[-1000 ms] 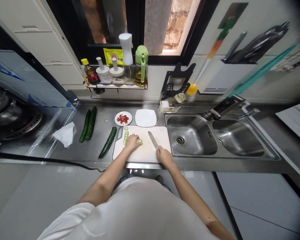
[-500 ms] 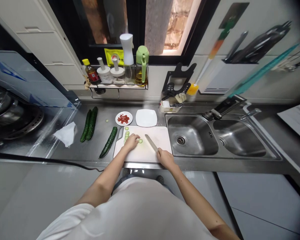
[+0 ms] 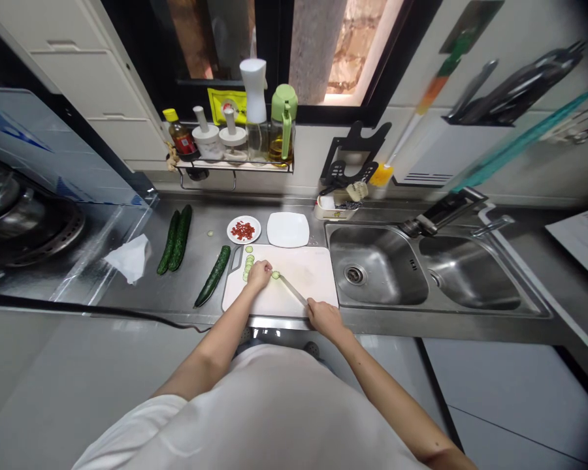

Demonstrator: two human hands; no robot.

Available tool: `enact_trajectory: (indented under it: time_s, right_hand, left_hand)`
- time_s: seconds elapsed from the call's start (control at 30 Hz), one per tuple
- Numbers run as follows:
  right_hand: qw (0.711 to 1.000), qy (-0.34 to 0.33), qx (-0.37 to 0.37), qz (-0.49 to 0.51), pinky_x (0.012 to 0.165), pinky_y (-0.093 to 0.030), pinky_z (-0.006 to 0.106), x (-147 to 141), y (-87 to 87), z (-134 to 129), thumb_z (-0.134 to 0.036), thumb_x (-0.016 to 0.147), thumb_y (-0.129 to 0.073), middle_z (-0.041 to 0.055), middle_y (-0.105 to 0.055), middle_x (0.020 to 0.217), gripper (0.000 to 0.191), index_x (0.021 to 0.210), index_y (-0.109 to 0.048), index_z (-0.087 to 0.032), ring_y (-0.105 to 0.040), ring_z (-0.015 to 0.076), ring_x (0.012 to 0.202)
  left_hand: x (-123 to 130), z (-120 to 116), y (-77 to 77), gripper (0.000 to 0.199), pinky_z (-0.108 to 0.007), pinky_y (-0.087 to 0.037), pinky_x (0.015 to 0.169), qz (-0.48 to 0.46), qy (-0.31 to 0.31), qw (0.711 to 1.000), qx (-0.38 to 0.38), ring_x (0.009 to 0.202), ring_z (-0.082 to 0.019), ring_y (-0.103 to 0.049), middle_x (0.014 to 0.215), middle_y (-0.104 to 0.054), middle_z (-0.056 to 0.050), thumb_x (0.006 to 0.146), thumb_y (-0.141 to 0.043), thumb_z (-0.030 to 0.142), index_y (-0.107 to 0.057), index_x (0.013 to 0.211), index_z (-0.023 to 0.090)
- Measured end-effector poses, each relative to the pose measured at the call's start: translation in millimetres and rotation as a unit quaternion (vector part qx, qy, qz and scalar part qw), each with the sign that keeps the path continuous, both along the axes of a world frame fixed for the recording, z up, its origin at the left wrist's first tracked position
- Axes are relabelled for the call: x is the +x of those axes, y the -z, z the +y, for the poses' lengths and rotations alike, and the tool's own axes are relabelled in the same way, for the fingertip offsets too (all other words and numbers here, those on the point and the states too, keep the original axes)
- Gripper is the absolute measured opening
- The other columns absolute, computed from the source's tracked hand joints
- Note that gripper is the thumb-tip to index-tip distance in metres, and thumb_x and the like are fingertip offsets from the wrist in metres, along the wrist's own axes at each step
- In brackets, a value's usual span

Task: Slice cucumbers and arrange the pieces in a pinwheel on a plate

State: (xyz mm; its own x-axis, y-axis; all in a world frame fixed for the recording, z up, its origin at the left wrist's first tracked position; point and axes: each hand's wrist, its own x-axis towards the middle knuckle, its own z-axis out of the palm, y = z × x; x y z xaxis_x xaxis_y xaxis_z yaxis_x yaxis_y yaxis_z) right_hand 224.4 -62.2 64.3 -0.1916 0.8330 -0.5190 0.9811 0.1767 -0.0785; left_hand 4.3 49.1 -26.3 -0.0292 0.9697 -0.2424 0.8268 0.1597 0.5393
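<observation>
My right hand [image 3: 325, 316] grips the handle of a kitchen knife [image 3: 294, 290], its blade pointing up and left over a white cutting board [image 3: 313, 267]. At the blade's tip lies a pale green cucumber slice [image 3: 275, 275]. My left hand [image 3: 259, 275] is just left of that slice, fingers curled together; what they hold, if anything, is too small to make out. Beside it, a row of overlapping cucumber slices [image 3: 248, 261] runs along the board's left part. One whole cucumber [image 3: 212, 277] lies on the counter left of the board.
Two more cucumbers [image 3: 175, 241] and a crumpled white tissue [image 3: 130, 258] lie farther left. Behind the board stand a plate of chopped red pieces [image 3: 231, 223] and a white square plate [image 3: 288, 229]. A double sink [image 3: 377, 261] is at right; a condiment rack [image 3: 264, 168] hangs above.
The knife's tip has swung down and left to the loose cucumber slice. My left hand's fingers have drawn back from that slice and curled in. The view has shifted slightly.
</observation>
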Motion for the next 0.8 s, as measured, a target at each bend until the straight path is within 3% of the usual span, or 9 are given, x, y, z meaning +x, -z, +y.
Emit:
enact_trajectory:
  time_s: [0.8]
  right_hand:
    - [1.000, -0.010, -0.006, -0.008, 0.079, -0.041, 0.033, 0.0, -0.8, 2.3, -0.029, 0.098, -0.030, 0.0148, -0.068, 0.102, 0.030, 0.114, -0.053, -0.019, -0.064, 0.0250, 0.099]
  left_hand:
    - [-0.3, 1.4, -1.2, 0.013, -0.027, -0.044, 0.079, -0.006, -0.004, 1.000, -0.011, 0.088, -0.017, -0.058, 0.094, -0.063, -0.004, 0.080, -0.062, 0.021, -0.065, 0.092, 0.021]
